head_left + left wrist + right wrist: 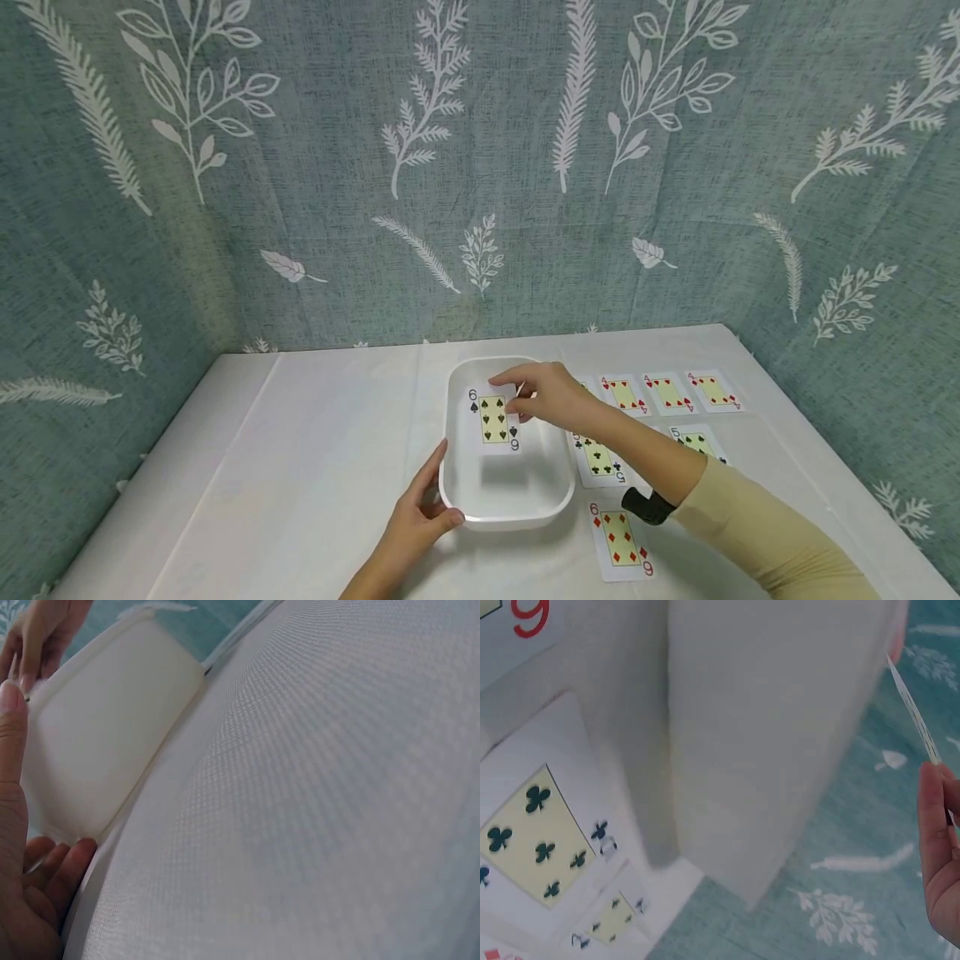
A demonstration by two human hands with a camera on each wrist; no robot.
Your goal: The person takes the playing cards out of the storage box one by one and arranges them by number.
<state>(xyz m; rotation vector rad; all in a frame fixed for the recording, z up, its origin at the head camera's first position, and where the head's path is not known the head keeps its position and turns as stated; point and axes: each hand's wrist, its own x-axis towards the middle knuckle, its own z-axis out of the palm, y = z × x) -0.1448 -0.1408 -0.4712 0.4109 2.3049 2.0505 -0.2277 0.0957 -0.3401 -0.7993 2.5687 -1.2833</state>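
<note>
A white plastic tub (480, 512) stands on the white-covered table. My left hand (420, 512) grips its near-left corner, thumb on the rim; in the left wrist view the thumb (11, 750) lies against the tub wall (105, 735). My right hand (543, 396) pinches a six of spades card (492, 419) by its right edge and holds it face up over the tub. The right wrist view shows that card edge-on (915, 712) above my fingers (937, 847), beside the tub's outer wall (765, 735).
Cards lie face up to the right of the tub: three red fours (667, 392) in a back row, black fives (600, 458) in the middle, a six of diamonds (619, 538) nearest. A leaf-patterned teal curtain (480, 167) hangs behind.
</note>
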